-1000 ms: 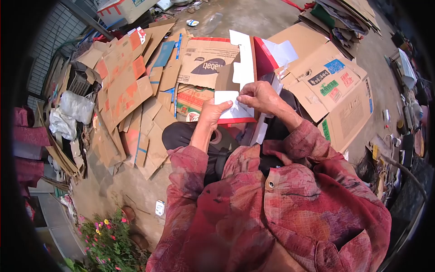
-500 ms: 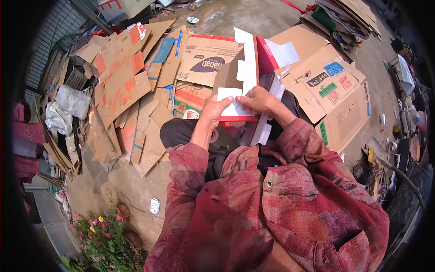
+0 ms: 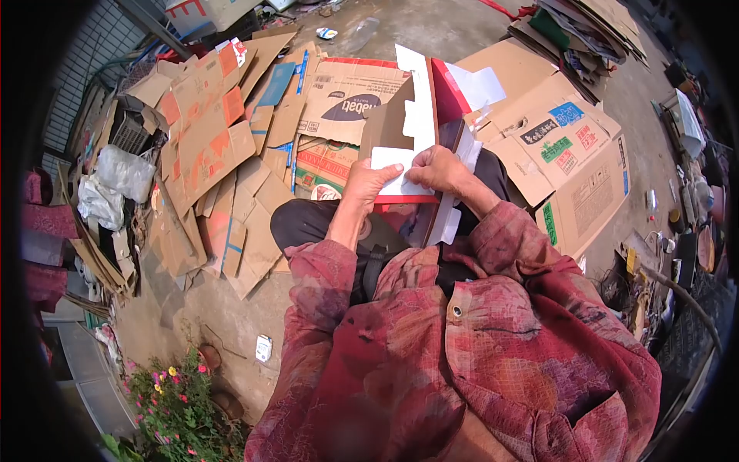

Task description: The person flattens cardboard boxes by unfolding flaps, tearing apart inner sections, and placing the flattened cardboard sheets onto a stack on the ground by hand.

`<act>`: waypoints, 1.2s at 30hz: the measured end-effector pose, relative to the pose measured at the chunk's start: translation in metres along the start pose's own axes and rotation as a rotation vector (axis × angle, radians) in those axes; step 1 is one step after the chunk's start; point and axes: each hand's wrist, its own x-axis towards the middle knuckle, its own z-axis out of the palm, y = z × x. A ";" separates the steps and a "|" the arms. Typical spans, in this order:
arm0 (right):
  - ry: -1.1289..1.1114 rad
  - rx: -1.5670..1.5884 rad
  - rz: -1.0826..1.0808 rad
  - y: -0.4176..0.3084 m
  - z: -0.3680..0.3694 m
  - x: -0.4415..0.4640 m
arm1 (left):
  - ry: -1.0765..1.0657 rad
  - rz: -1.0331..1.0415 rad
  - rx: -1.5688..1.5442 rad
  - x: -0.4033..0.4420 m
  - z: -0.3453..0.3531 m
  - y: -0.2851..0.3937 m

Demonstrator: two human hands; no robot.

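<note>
A partly unfolded box (image 3: 419, 115), white and brown inside with red outer faces, stands over my lap. My left hand (image 3: 365, 185) grips its near white flap (image 3: 391, 159) from the left, thumb on top and the other fingers hidden beneath. From the right, my right hand (image 3: 443, 171) pinches the white edge with thumb and curled forefinger, close to my left thumb. A red strip shows below both hands. Beyond the box lies a flat brown carton (image 3: 350, 104) with a dark blue oval print.
Flattened cardboard (image 3: 204, 146) is heaped at the left. An opened carton (image 3: 577, 162) lies at the right, with stacked cardboard (image 3: 577, 35) behind it. Plastic bags (image 3: 127, 179) sit far left, a flowering plant (image 3: 177, 400) lower left, and a small white object (image 3: 263, 348) on the ground.
Compared with a second ago, the view has shifted slightly. My right thumb came forward onto the flap beside my left thumb, then drew back into a curled pinch. Both hands keep holding the box.
</note>
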 end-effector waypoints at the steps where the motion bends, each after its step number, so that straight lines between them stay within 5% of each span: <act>1: 0.044 -0.041 -0.041 0.001 0.002 -0.002 | 0.020 0.004 -0.011 0.000 0.002 0.000; 5: 0.160 -0.149 -0.182 0.005 0.008 -0.003 | 0.041 0.031 0.026 0.009 -0.001 -0.009; 11: -0.165 -0.139 -0.245 0.017 0.038 -0.029 | 0.124 0.117 -0.065 0.021 0.004 -0.005; 14: 0.056 0.490 0.003 0.014 0.016 -0.021 | 0.124 0.116 -0.068 0.019 0.005 -0.003; 18: 0.177 0.337 0.000 0.014 0.004 0.006 | 0.079 0.113 -0.110 0.017 0.007 -0.006; 20: 0.237 -0.089 -0.009 0.019 0.009 0.017 | 0.083 0.104 -0.052 0.017 0.008 -0.007; 24: 0.286 -0.316 -0.016 0.014 0.016 0.021 | 0.061 0.079 -0.145 0.022 -0.005 -0.021; 30: 0.163 0.100 0.031 0.012 0.012 0.009 | 0.047 0.061 -0.175 0.017 -0.003 -0.018; 36: 0.148 0.130 0.024 0.015 0.010 0.010 | 0.031 0.035 -0.127 0.017 0.001 -0.014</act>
